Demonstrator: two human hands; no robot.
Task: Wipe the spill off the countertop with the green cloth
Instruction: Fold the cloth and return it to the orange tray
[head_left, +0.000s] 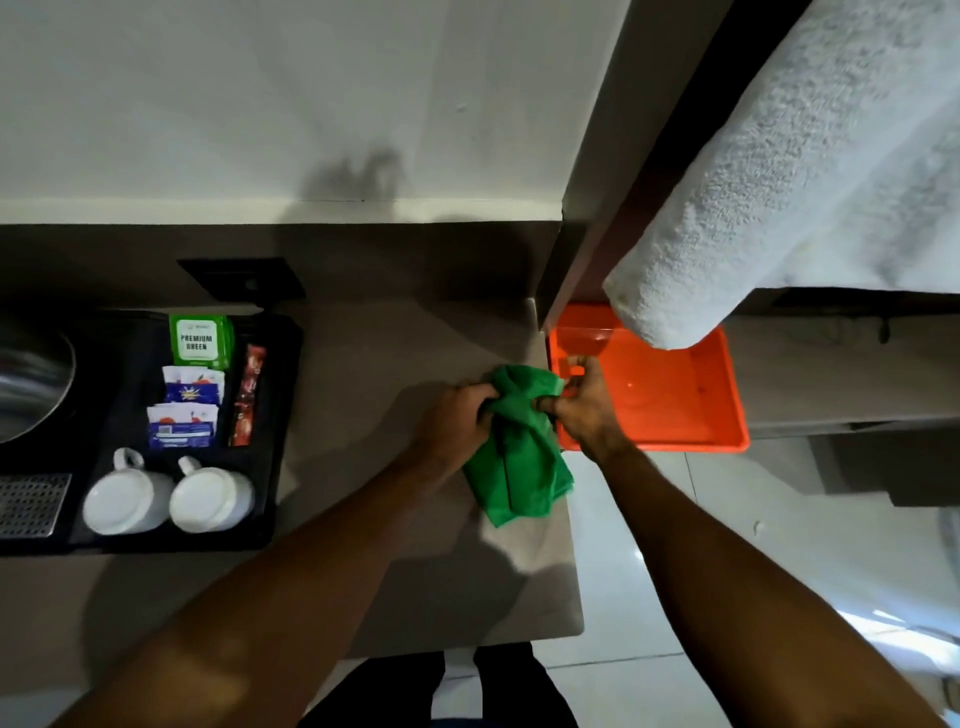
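Observation:
The green cloth (519, 452) hangs bunched between both hands over the right end of the grey-brown countertop (395, 343). My left hand (457, 421) grips its upper left part. My right hand (584, 410) pinches its upper right part, just at the counter's right edge. The cloth's lower end rests near the counter edge. I cannot make out a spill on the counter surface.
An orange tray (691, 395) sits just right of the counter, lower down. A white towel (789, 197) hangs above it. On the left, a black tray (280, 415) holds two upturned white cups (166, 496), tea sachets (200, 343) and a kettle (26, 374).

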